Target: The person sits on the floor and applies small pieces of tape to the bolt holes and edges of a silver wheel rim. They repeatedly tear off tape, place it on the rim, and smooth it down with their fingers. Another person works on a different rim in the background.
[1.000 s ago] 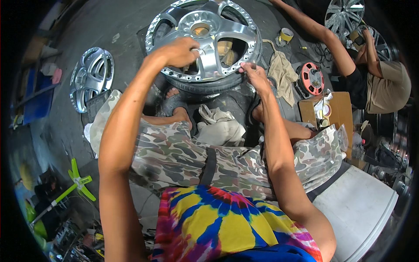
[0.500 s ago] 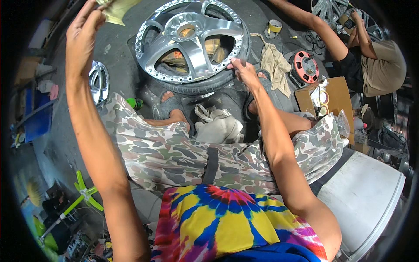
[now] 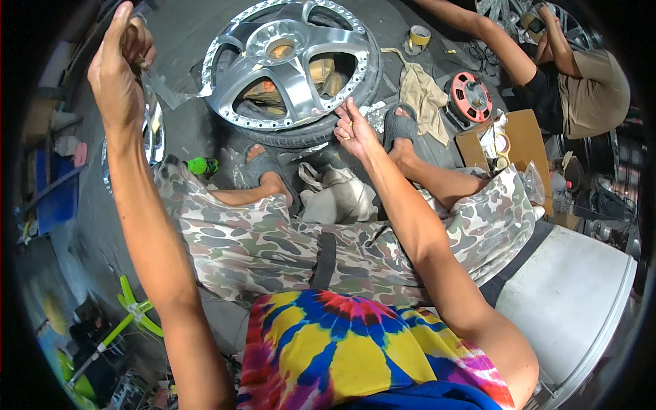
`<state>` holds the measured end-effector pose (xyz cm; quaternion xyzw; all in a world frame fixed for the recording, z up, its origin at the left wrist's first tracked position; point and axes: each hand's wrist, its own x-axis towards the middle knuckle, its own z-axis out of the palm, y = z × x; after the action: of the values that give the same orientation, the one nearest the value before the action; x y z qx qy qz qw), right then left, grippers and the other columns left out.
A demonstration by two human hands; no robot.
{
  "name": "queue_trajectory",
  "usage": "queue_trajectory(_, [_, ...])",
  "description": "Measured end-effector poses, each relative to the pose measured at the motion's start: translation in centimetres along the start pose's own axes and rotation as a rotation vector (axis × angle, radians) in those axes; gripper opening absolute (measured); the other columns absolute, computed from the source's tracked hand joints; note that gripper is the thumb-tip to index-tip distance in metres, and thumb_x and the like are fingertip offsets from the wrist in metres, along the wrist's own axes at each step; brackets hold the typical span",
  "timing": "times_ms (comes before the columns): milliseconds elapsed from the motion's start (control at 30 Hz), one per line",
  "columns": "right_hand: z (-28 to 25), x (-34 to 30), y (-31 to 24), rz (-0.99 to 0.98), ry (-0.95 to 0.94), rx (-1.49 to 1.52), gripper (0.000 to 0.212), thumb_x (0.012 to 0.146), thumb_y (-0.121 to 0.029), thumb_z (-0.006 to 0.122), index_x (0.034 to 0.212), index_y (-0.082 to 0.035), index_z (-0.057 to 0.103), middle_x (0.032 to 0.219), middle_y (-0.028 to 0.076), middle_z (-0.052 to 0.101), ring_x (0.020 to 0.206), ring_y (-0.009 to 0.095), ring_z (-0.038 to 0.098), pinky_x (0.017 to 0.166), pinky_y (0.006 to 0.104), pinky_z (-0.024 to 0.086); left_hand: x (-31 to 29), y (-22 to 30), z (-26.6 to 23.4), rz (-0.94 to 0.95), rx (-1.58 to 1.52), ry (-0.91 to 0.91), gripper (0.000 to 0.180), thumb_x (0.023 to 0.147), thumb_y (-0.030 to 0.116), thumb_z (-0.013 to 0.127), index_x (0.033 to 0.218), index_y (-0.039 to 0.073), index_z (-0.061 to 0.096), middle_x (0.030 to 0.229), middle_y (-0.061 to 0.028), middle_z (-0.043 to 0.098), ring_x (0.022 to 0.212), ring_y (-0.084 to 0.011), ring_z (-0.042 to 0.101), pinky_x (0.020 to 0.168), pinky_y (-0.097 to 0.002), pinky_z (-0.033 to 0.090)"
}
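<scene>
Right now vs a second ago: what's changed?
Left hand moved off the wheel's face, out left past the rim; a pale strip now trails from that hand. Right hand stays by the rim's lower right. Tan rag and red reel look unmoved.

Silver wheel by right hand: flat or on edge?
The silver wheel lies roughly flat: spoked face up, black tyre showing under its near edge.

A beige cloth (image 3: 422,96) lies just beside 1 red reel (image 3: 469,98)
</scene>
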<state>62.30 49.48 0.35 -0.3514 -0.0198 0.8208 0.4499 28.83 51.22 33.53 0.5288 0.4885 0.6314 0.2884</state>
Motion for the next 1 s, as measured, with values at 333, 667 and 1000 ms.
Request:
queue_trajectory(333, [-0.2,0.6,0.3,0.020,-0.032,0.163,0.021,0.105,-0.030,0.069,0.111,-0.011,0.064,0.106,0.001,0.067,0.048,0.003,0.032,0.044,0.0226,0.027,-0.4,-0.5,1.2,-0.018,0.083,-0.019,0.034,0.106,0.027,0.066,0.077,0.010,0.061,0.072,0.0024,0.043,0.066,-0.0075,0.041,0.060,-0.0273,0.036])
queue_trajectory(667, [-0.2,-0.1,0.2,0.048,-0.103,0.139,0.021,0.105,-0.031,0.068,0.113,-0.012,0.062,0.108,0.001,0.068,0.045,0.004,0.030,0.044,0.0229,0.027,-0.1,-0.8,0.4,-0.014,0.121,0.045,0.027,0.103,0.029,0.071,0.089,0.006,0.075,0.071,0.0024,0.047,0.065,-0.0066,0.044,0.060,-0.0263,0.038])
queue_trajectory(1000, [-1.2,1.0,-0.1,-0.039,-0.024,0.006,0.020,0.103,-0.026,0.071,0.110,-0.009,0.064,0.096,0.002,0.067,0.045,0.004,0.033,0.043,0.0237,0.028,-0.5,-1.9,0.6,-0.070,0.183,0.041,0.028,0.103,0.030,0.071,0.110,0.005,0.080,0.075,0.0032,0.054,0.067,-0.0051,0.050,0.062,-0.0239,0.044])
